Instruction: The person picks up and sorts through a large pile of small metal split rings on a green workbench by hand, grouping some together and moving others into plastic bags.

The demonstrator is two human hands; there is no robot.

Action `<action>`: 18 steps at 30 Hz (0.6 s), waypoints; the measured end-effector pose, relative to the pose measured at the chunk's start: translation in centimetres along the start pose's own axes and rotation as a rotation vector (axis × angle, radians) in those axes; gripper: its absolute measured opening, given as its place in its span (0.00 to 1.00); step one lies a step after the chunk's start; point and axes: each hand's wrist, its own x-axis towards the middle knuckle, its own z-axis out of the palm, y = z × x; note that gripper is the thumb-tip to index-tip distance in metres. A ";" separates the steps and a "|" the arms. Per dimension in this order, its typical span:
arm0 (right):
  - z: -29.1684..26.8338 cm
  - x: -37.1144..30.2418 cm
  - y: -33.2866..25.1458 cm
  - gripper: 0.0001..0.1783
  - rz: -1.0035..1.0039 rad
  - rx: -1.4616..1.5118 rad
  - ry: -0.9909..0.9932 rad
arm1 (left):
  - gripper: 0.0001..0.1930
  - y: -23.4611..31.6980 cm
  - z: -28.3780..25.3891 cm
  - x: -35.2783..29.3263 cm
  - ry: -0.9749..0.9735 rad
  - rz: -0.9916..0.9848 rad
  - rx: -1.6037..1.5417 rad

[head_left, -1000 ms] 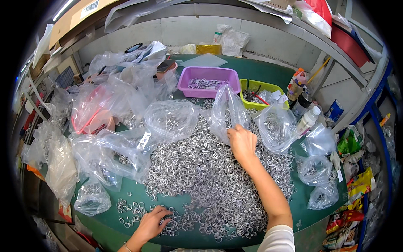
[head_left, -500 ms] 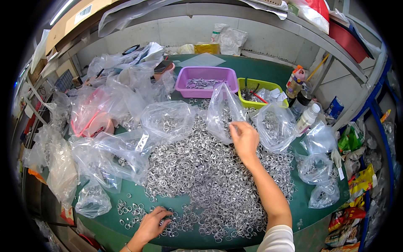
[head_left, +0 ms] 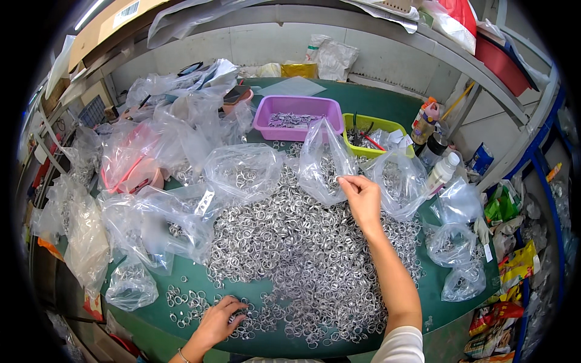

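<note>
A wide heap of silvery metal rings (head_left: 302, 254) covers the middle of the green table. My right hand (head_left: 363, 196) is over the far part of the heap, at the right edge of an upright clear plastic bag (head_left: 321, 151). Its thumb and forefinger are pinched on what looks like a metal ring, mostly hidden by the fingertips. Near the front edge, my left hand (head_left: 219, 320) rests with bent fingers, thumb and fingertips apart, touching loose rings. A smaller scatter of rings (head_left: 184, 302) lies to its left.
Behind the heap stand a purple tray (head_left: 296, 134) with metal pieces and a green tray (head_left: 357, 147) with tools. Clear bags (head_left: 242, 172) crowd the left side; more bags (head_left: 451, 245) lie at the right. A white bottle (head_left: 445, 169) stands at the right, below a metal shelf frame (head_left: 448, 54).
My right hand has shifted slightly right and nearer, away from the upright bag's middle. My left hand has stayed almost in place. The whole view has tilted very slightly.
</note>
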 end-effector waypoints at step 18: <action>0.8 -2.9 -1.8 0.25 -0.189 -0.655 -0.083 | 0.19 7.5 -3.6 6.7 0.020 0.380 0.085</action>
